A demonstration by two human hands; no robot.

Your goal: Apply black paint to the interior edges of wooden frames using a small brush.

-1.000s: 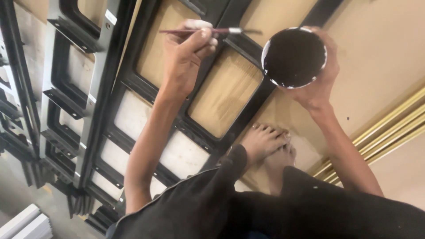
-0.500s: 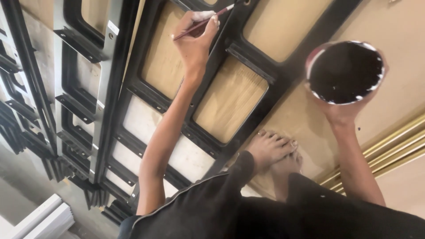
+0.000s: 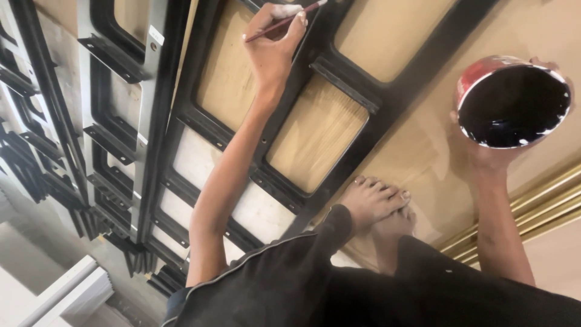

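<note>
A: Start with what's closest. What do you see?

B: Dark trousers [image 3: 387,290] at the bottom, and bare feet [image 3: 375,203] on the tan board [image 3: 423,151], just beside the black metal frame [image 3: 339,63] that lies flat on it.

A: And the hands?

B: The right hand [image 3: 493,154] is closed around the underside of a red paint tin [image 3: 513,102]. The tin is full of black paint and is held up off the board, well apart from the frame. The left hand [image 3: 275,45] reaches farther out, fingers pinched shut on a thin brush [image 3: 283,21] like a pen, with the bristle end at a crossbar of the frame near the top edge.

A: How would you do this stroke well?

B: I'd say keep the brush tip on the metal bar and off the wood showing through the openings. Light pressure and short strokes along the bar seem best. The tin looks tipped a little, so it should be kept level so that nothing drips on the board.

A: Anything beyond that?

B: More black frames [image 3: 115,91] to the left, and gold strips [image 3: 538,206] on the right.
</note>
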